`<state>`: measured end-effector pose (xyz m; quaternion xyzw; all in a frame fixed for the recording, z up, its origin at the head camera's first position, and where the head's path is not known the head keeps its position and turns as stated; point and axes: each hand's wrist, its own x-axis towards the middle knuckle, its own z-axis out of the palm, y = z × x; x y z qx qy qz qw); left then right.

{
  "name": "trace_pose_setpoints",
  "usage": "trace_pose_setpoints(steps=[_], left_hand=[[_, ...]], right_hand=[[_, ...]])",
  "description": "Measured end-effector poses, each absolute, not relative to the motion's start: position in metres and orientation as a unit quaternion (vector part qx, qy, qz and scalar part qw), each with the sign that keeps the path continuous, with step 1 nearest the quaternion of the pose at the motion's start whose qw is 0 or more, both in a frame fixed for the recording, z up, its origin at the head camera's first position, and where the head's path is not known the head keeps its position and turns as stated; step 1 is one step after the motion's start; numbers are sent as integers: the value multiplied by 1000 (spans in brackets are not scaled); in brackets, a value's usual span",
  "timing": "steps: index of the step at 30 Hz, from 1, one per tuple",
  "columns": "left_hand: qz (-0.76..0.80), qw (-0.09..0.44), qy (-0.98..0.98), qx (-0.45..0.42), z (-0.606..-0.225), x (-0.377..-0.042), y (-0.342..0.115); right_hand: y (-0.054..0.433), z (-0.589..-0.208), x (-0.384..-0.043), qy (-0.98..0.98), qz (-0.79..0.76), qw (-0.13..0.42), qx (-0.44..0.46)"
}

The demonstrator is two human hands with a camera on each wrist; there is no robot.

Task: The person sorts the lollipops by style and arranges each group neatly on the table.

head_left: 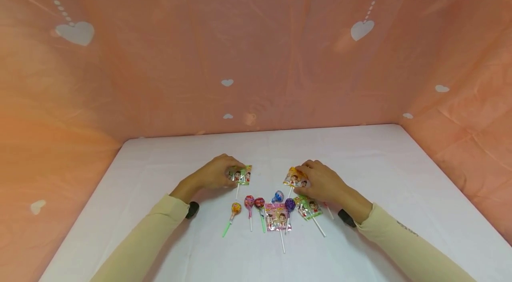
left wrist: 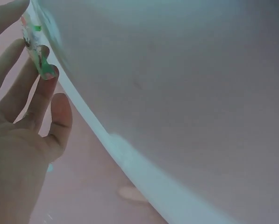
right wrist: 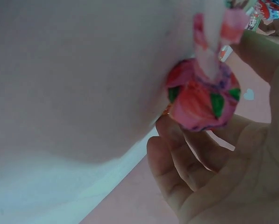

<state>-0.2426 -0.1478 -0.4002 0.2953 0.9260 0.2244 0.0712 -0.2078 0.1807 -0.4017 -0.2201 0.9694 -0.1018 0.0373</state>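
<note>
My left hand (head_left: 218,172) pinches the edge of a flat green-wrapped lollipop (head_left: 245,175), whose white stick points toward me. In the left wrist view, that green wrapper (left wrist: 36,51) shows between the thumb and fingers. My right hand (head_left: 325,182) grips a flat orange-wrapped lollipop (head_left: 294,178) by its right side. Just below the right hand lie another green-wrapped flat lollipop (head_left: 307,207) and a pink round lollipop (right wrist: 200,102), large in the right wrist view and mostly hidden in the head view.
Between the forearms lie an orange round lollipop (head_left: 236,208), a pink one (head_left: 250,202), a red one (head_left: 259,203), a blue one (head_left: 278,196), a purple one (head_left: 290,204) and a flat pink-wrapped one (head_left: 274,219). The white table (head_left: 168,148) meets an orange curtain (head_left: 260,50) with hearts.
</note>
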Motion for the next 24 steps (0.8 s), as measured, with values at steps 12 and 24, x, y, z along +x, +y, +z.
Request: trace_pose_setpoints(steps=[12,24], left_hand=[[247,61,921,296,-399,-241,-167],[258,36,923,284,-399,-245,-188]], right_hand=[[183,-402,-207,969,-100,30,-224],[181,-405,-207,966,-106,21,-237]])
